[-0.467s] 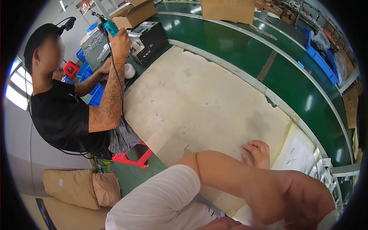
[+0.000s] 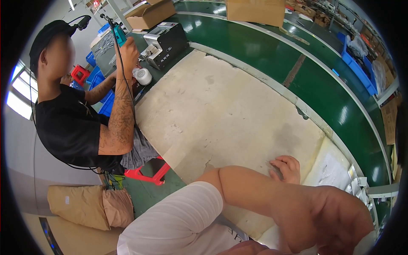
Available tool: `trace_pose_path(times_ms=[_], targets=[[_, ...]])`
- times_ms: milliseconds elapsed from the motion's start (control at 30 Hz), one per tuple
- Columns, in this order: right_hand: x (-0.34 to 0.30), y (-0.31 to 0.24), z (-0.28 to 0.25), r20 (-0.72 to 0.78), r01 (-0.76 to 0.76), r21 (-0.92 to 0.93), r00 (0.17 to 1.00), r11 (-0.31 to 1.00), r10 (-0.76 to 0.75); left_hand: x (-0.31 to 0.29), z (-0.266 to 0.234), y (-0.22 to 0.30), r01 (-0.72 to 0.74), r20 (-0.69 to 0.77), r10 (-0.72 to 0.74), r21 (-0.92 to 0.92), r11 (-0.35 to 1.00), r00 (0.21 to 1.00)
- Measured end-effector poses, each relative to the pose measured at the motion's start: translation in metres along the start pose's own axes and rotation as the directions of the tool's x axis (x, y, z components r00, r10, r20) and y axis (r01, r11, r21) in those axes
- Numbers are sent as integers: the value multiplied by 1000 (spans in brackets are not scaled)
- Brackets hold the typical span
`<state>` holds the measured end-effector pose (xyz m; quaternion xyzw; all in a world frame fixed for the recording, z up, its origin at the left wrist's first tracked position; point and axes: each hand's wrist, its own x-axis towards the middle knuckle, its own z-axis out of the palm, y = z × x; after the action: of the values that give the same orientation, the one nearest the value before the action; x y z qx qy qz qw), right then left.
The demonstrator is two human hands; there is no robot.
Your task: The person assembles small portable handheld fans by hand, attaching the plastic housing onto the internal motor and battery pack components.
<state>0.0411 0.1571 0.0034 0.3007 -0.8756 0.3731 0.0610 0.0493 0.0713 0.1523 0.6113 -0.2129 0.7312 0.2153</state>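
Note:
My left arm, in a white sleeve (image 2: 174, 212), reaches across the lower part of the picture. At its far end my left hand (image 2: 295, 219) is very close and blurred beside my other bent arm; its fingers cannot be made out. Beyond the left forearm my right hand (image 2: 287, 168) rests on the cream tabletop (image 2: 225, 110), fingers loosely bent and apart, holding nothing. Its wrist is hidden behind that forearm. At the left a person in black (image 2: 68, 123) sits with one hand (image 2: 128, 51) raised on a teal handheld tool (image 2: 120, 36) with a dark cord.
A white cylindrical container (image 2: 143, 77) and a black and silver machine (image 2: 165, 46) stand near that person. A green conveyor (image 2: 255, 44) curves behind the table with a cardboard box (image 2: 255, 10). White sheeting (image 2: 329, 168) lies at right. A red stool (image 2: 148, 174) stands at left.
The seated person's raised hand and teal tool have come down slightly, and the white container appears tilted differently. My arms and hands stay nearly still.

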Motion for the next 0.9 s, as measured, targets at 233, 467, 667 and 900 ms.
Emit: trace_pose_path(times_ms=[233, 467, 667, 900], targets=[[0, 3, 5, -1, 21, 9, 1000, 1000, -21, -3, -2, 3, 8, 24, -9, 41, 999, 1000], [0, 5, 4, -3, 32, -10, 999, 999, -32, 5, -4, 11, -3, 107, -9, 106, 994, 994], [-5, 18, 11, -43, 83, -42, 995, 996, -85, 1, -1, 20, 53, 88, -76, 240, 969, 993], [-5, 26, 15, -42, 107, -49, 993, 993, -110, 0, -8, 18, 38, 124, -66, 217, 975, 990]])
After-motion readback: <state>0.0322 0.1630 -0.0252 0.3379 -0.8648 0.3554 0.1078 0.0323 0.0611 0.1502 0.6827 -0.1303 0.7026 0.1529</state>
